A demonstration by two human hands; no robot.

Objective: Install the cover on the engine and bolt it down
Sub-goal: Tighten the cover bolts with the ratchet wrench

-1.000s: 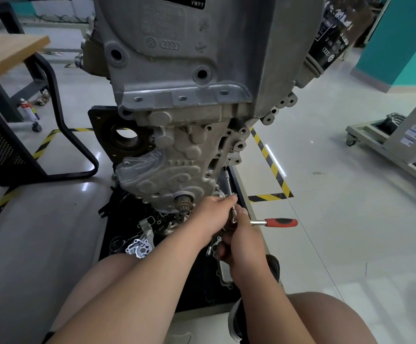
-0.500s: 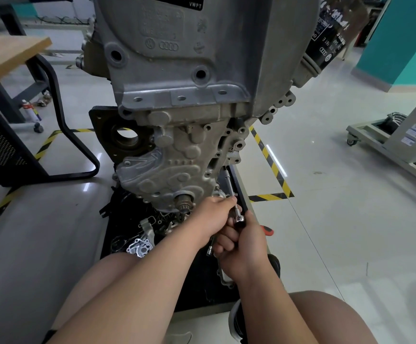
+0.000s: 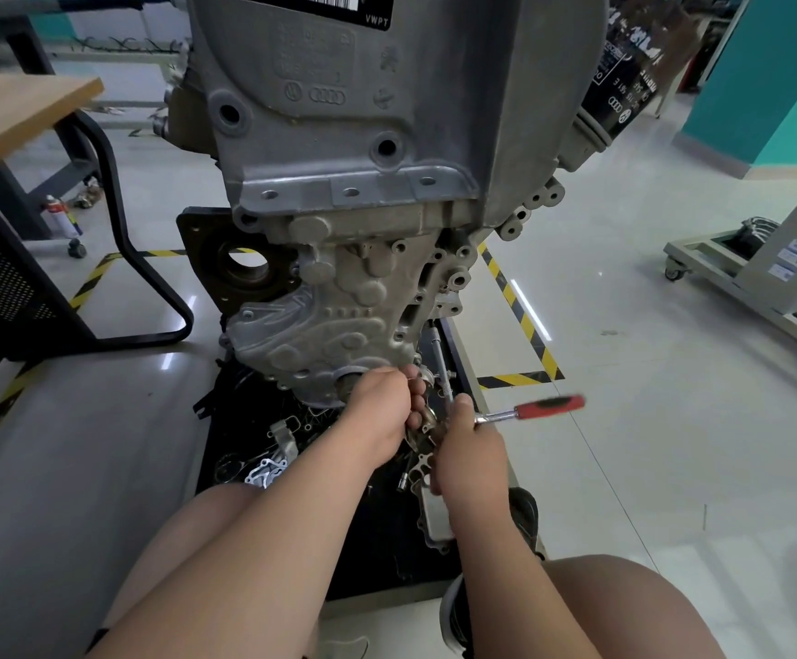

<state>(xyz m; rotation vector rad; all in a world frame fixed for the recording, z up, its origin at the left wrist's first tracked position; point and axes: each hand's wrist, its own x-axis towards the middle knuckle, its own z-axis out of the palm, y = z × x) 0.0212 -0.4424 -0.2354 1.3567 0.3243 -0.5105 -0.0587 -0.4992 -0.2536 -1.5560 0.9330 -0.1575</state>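
A grey cast engine (image 3: 387, 135) stands upright on a black base (image 3: 377, 525), and its ribbed lower cover (image 3: 320, 335) faces me. My left hand (image 3: 382, 411) is curled at the cover's lower right corner, holding a small metal part against it. My right hand (image 3: 468, 454) grips the head of a ratchet wrench (image 3: 529, 409). Its red handle sticks out to the right and is blurred. The bolt and socket are hidden between my hands.
Loose metal parts (image 3: 268, 468) and a gasket-like plate (image 3: 430, 511) lie on the black base under my arms. A long extension bar (image 3: 439, 354) leans by the engine. A wooden bench with a black frame (image 3: 16, 121) stands left, a wheeled cart (image 3: 743, 273) right. My knees are at the bottom.
The ratchet's red handle, tucked behind my right hand half a second ago, has swung back out to the right. Both hands stay at the cover's lower corner.
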